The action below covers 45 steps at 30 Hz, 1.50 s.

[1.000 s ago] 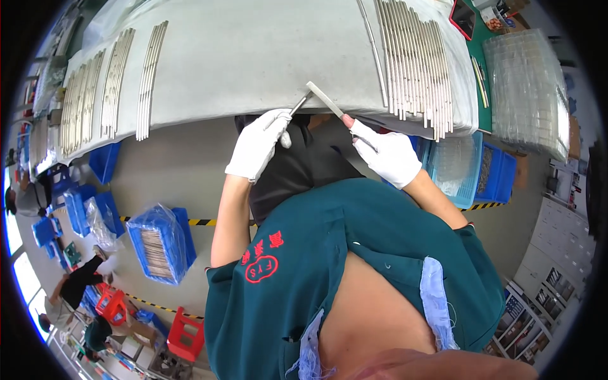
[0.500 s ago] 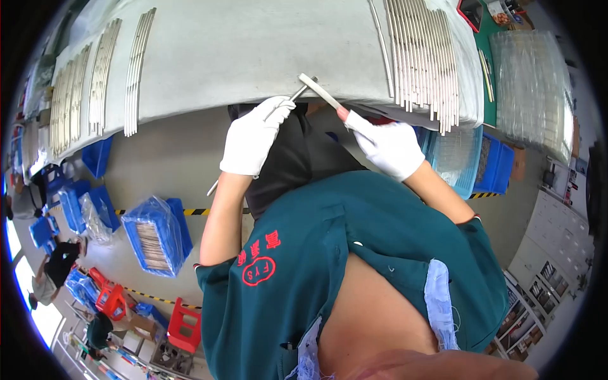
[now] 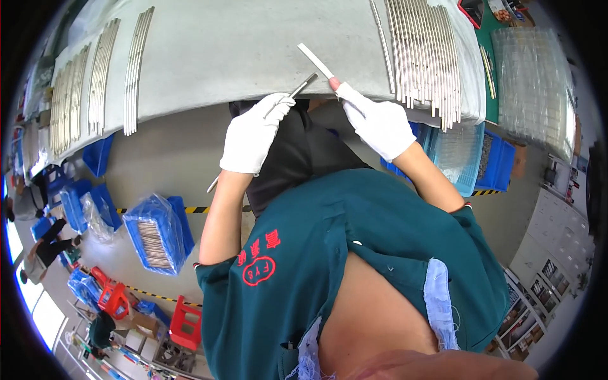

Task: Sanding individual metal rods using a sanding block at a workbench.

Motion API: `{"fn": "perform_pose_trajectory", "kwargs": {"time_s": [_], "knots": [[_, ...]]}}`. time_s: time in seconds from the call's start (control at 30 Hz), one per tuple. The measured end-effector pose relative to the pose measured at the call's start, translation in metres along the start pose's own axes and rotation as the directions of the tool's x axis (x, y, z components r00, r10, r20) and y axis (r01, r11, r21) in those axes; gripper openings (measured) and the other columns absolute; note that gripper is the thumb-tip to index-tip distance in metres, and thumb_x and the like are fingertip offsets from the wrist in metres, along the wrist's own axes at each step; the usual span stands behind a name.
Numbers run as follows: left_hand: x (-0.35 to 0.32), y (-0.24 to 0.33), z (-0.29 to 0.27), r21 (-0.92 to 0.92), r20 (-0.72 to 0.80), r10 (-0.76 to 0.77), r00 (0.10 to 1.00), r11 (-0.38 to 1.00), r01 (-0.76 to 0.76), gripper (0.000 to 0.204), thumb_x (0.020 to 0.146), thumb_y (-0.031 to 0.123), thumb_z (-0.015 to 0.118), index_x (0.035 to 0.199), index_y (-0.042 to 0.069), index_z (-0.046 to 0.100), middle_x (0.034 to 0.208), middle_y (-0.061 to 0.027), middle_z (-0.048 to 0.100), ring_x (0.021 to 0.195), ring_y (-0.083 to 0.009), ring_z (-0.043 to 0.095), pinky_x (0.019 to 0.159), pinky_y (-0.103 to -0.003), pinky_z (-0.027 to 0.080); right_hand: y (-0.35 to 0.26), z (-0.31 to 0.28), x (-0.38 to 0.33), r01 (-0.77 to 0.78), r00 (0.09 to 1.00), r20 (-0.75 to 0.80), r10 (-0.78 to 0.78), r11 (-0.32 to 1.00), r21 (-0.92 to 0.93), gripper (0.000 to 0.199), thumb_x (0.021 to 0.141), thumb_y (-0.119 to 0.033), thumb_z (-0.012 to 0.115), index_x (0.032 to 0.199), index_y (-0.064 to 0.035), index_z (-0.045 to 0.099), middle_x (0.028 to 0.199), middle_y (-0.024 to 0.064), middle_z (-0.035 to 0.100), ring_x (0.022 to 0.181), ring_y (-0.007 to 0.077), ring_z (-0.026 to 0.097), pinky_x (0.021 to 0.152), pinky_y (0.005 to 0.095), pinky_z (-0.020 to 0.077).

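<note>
- Since half a second ago, my right hand (image 3: 380,123) has lifted its flat white strip (image 3: 315,61) further over the grey tabletop (image 3: 253,57); the strip now lies clear of the near edge, tilted up and to the left.
- My left hand (image 3: 253,134) has dropped a little; its thin metal tool (image 3: 303,85) points up toward the strip's lower end, close to it but whether they touch I cannot tell.
- Grip: both gloved hands are closed, the right pinching the strip at its lower end, the left wrapped around the tool.
- Hard to make out: a thin rod end (image 3: 213,184) pokes out below the left wrist; what it belongs to is unclear.
- Rows of metal strips (image 3: 421,57) lie on the tabletop at right, more rows (image 3: 95,82) at left.
- Containers: a blue crate (image 3: 155,234) on the floor holds bundled metal pieces under plastic wrap; blue bins (image 3: 487,158) under the tabletop's right end, contents unclear.
</note>
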<state>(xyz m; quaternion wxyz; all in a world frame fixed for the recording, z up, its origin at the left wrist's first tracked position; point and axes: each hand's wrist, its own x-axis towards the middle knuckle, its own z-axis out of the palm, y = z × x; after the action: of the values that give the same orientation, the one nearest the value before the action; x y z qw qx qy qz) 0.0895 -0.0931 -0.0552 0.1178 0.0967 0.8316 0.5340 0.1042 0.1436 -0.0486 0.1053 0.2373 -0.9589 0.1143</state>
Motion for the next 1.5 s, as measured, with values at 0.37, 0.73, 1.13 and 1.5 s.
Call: {"fn": "perform_pose_trajectory", "kwargs": {"time_s": [0.37,0.73,1.13,1.5], "knots": [[0.003,-0.003,-0.009,0.252,0.112,0.156,0.981,0.951,-0.179,0.034,0.072,-0.003,0.057,0.105,0.006,0.062,0.109,-0.0074,0.061,0.09,-0.0206,0.062,0.075,-0.028,0.051,-0.012,-0.02,-0.003,0.035,0.98,0.198,-0.028,0.999,-0.03,0.045,0.085,-0.016,0.054,0.13,-0.0228,0.049,0.046,0.0002,0.041,0.036,0.0166,0.043,0.036,0.0305,0.0351],[0.003,-0.003,-0.009,0.34,0.115,0.203,0.972,0.912,-0.231,0.031,0.076,0.0,0.056,0.106,0.005,0.061,0.109,-0.0082,0.061,0.088,-0.02,0.062,0.075,-0.027,0.051,-0.008,-0.014,0.005,0.01,0.981,0.196,-0.012,1.0,0.012,0.047,0.085,-0.015,0.056,0.131,-0.0225,0.049,0.066,0.0022,0.059,0.037,0.018,0.047,0.037,0.0295,0.0394],[0.011,0.025,-0.009,-0.407,0.173,-0.46,0.871,0.771,0.489,0.025,0.09,0.022,0.056,0.104,0.003,0.062,0.06,0.0048,0.045,0.047,-0.0027,0.032,0.042,-0.019,0.022,-0.008,-0.014,-0.012,0.016,0.972,0.234,-0.003,0.998,-0.053,0.048,0.085,-0.015,0.054,0.132,-0.0216,0.047,0.063,0.0022,0.057,0.037,0.0165,0.045,0.036,0.0302,0.0367],[0.012,0.027,-0.01,-0.402,0.205,-0.502,0.84,0.739,0.54,0.024,0.091,0.022,0.054,0.105,0.004,0.061,0.058,0.006,0.042,0.046,-0.002,0.03,0.04,-0.019,0.02,-0.014,-0.009,-0.006,-0.028,0.99,0.139,0.023,0.999,0.034,0.045,0.088,-0.02,0.051,0.132,-0.031,0.045,0.043,-0.0008,0.042,0.031,0.0161,0.043,0.032,0.0299,0.0333]]}}
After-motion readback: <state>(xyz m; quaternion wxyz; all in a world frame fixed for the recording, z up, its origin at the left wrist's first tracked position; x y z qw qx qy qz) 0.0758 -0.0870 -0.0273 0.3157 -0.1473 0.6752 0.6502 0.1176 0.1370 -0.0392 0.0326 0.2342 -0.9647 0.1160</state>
